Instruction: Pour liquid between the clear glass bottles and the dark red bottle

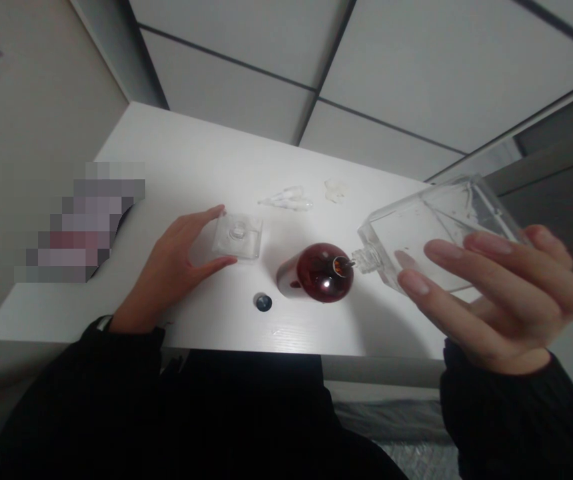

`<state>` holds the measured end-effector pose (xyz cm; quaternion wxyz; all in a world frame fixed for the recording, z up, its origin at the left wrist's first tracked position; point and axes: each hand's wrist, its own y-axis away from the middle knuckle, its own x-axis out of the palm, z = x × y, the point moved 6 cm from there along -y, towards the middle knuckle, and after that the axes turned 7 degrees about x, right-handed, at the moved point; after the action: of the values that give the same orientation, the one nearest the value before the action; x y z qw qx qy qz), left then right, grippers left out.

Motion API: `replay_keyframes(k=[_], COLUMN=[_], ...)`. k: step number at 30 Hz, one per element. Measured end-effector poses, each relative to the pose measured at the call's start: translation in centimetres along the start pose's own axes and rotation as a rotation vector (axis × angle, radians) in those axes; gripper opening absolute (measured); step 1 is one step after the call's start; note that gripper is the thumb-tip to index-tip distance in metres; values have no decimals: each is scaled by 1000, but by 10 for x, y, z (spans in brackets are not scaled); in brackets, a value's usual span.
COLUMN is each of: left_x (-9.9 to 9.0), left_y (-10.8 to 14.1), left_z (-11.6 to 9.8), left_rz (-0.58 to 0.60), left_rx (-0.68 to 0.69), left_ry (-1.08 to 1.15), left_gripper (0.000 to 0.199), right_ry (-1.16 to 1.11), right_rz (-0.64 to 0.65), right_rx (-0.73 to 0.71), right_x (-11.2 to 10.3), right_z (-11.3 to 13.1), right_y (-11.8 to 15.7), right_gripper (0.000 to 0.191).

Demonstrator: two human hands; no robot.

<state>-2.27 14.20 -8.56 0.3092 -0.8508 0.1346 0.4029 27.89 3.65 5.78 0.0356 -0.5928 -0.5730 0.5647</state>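
My right hand (501,293) grips a large clear square bottle (431,233), tilted so its threaded neck points left. The neck is at the round opening of a dark red bottle (321,273) standing on the white table. My left hand (176,263) has its thumb and fingers around the left side of a small clear square bottle (239,239), which stands upright on the table. A small dark round cap (263,302) lies in front, between the small bottle and the red one.
Clear plastic droppers (289,199) and a crumpled clear piece (335,191) lie toward the back of the white table (206,147). A pixelated object (81,227) sits at the left edge. Panelled doors (246,60) rise behind the table.
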Motion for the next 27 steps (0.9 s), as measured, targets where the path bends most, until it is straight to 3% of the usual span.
replay_keyframes(k=[11, 17, 27], left_x=[0, 0, 1], left_y=[-1, 1, 1], left_z=[-2, -2, 0], left_rz=[22, -11, 11], left_rx=[-8, 3, -45], left_ry=[-19, -6, 12], left_gripper=[69, 69, 67], right_ry=[68, 35, -10], right_rz=[2, 24, 32], right_rx=[-92, -116, -70], right_x=[0, 0, 1], right_z=[-1, 3, 5], right_y=[5, 0, -3], right_gripper=[43, 34, 29])
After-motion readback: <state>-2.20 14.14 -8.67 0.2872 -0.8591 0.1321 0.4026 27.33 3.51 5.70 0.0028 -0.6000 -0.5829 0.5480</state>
